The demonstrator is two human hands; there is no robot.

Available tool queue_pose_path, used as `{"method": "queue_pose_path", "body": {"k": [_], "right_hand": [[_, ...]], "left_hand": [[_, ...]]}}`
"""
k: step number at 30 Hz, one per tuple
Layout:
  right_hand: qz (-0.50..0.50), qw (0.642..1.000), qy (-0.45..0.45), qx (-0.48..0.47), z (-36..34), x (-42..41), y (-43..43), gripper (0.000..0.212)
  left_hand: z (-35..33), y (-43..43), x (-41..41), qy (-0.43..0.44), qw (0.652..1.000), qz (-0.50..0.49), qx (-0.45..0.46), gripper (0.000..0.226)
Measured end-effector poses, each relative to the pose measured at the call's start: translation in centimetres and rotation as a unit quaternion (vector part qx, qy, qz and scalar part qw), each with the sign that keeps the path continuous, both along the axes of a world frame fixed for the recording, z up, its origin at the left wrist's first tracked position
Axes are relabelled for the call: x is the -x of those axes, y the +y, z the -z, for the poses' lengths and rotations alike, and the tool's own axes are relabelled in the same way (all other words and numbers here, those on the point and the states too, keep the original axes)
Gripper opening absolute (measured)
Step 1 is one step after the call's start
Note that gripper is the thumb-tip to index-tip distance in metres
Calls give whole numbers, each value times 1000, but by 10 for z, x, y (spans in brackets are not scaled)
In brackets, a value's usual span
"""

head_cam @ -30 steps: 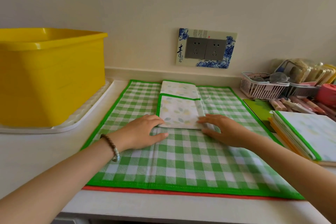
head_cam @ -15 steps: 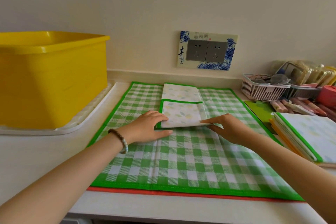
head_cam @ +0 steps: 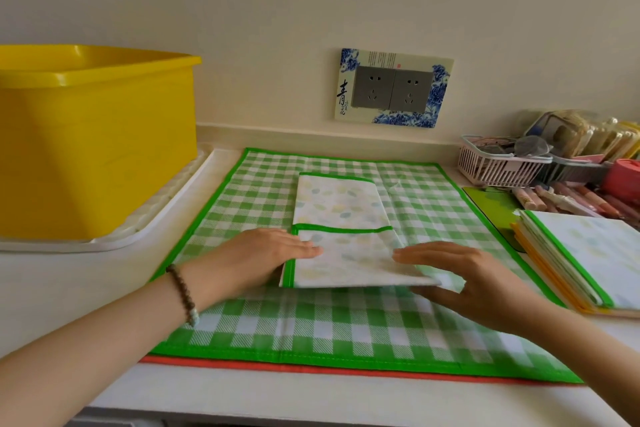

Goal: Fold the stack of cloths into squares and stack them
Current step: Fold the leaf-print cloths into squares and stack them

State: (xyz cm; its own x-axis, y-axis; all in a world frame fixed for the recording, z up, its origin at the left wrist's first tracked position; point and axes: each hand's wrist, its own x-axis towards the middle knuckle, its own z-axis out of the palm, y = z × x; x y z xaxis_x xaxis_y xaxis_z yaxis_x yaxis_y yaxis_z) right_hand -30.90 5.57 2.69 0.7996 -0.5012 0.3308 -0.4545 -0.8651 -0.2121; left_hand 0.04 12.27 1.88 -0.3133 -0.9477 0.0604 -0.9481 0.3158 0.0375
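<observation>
The big checked cloth (head_cam: 346,326) lies flat in the middle, not folded yet, and the pile (head_cam: 595,253) at 3 o'clock is cut off, so I cannot count it. On top, the leafy cloth (head_cam: 346,263) looks half folded: the left hand (head_cam: 263,250) presses its 9 o'clock edge with flat fingers, and the right hand (head_cam: 474,281) pinches its 5 o'clock corner.
</observation>
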Motion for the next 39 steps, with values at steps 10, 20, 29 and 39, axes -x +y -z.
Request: {"method": "queue_pose_path", "body": {"k": [10, 20, 29, 39], "right_hand": [[-5, 981, 168, -98, 8, -24, -19, 72], [-1, 982, 160, -99, 10, -22, -22, 62], [127, 967, -72, -209, 9, -34, -37, 14], [232, 887, -245, -315, 11, -54, -65, 20]], "left_hand": [[-1, 13, 0, 2, 998, 65, -19, 59], [2, 4, 2, -9, 999, 19, -51, 70], [-8, -14, -5, 267, 961, -58, -45, 13], [7, -52, -10, 392, 905, -165, 9, 20]]}}
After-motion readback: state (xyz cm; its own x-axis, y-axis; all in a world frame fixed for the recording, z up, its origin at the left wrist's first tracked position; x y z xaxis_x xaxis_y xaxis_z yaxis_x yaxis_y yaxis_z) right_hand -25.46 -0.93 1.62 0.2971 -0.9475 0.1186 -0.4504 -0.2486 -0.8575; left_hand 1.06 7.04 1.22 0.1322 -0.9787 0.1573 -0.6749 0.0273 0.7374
